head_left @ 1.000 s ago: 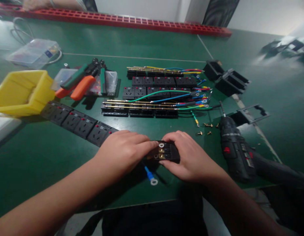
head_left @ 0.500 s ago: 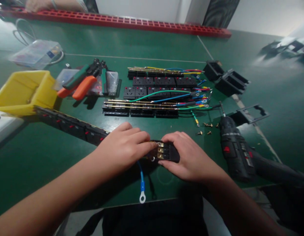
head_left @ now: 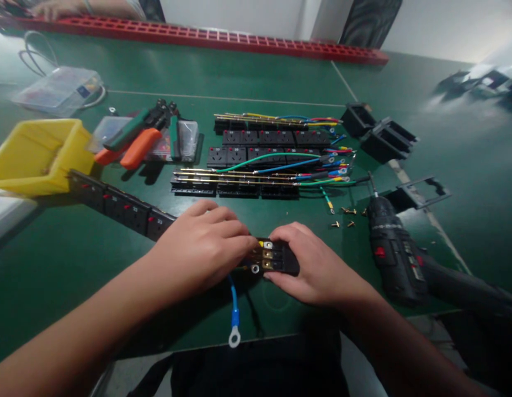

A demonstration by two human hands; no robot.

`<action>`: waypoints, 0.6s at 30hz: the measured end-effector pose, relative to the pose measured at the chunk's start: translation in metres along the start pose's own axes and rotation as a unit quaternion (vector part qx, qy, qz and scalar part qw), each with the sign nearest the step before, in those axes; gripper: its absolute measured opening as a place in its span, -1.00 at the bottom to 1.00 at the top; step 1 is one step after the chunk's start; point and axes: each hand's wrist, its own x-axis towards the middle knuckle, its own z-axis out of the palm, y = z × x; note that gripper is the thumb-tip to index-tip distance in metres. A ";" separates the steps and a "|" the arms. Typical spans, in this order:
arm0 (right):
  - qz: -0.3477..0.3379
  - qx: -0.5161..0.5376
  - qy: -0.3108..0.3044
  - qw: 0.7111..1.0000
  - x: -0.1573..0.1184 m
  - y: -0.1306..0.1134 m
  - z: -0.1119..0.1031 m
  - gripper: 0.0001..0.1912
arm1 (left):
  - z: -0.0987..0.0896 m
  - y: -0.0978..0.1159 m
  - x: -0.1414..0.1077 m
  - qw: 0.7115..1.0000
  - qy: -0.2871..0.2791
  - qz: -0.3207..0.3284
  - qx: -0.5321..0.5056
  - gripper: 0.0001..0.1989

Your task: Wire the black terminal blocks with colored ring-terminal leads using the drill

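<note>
My right hand (head_left: 312, 267) is closed round the end of a black terminal block (head_left: 287, 262) with brass contacts in a row. A ring terminal (head_left: 268, 245) with a yellow sleeve lies over the contact on the far side; a second ring terminal (head_left: 255, 269) sticks out beside the near edge. My left hand (head_left: 206, 242) is closed over the adjoining end of a black socket strip (head_left: 126, 207), its fingertips by the yellow sleeve. What lies under those fingers is hidden. From beneath them hangs a blue wire (head_left: 233, 300) ending in a bare ring terminal (head_left: 234, 336).
Several wired socket strips (head_left: 256, 157) lie ahead. On the right are a power drill (head_left: 394, 251), brass screws (head_left: 335, 224) and black housings (head_left: 388, 140). At left are a yellow bin (head_left: 36, 160) and pliers (head_left: 140, 138). Another person's hand (head_left: 57, 8) rests by the red rail (head_left: 198, 41).
My left fingertips have drawn back slightly from the ring terminal, uncovering its yellow sleeve. The socket strip's far end has shifted a little right, and the hanging blue wire has swung slightly left.
</note>
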 end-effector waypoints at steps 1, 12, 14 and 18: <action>0.000 0.001 -0.001 1.000 0.000 0.000 0.000 -0.63 | 0.000 -0.001 -0.001 1.000 -0.005 -0.003 -0.002 -0.81; -0.004 0.008 0.009 1.000 -0.001 0.000 0.000 -0.65 | -0.003 -0.007 -0.006 0.996 -0.021 -0.021 -0.086 -0.78; -0.002 0.006 0.004 1.000 -0.001 0.001 0.000 -0.63 | -0.011 -0.006 -0.008 0.994 -0.029 -0.029 -0.100 -0.77; -0.005 0.005 0.004 1.000 -0.002 0.001 0.000 -0.64 | -0.015 -0.005 -0.009 0.989 -0.092 -0.008 -0.112 -0.82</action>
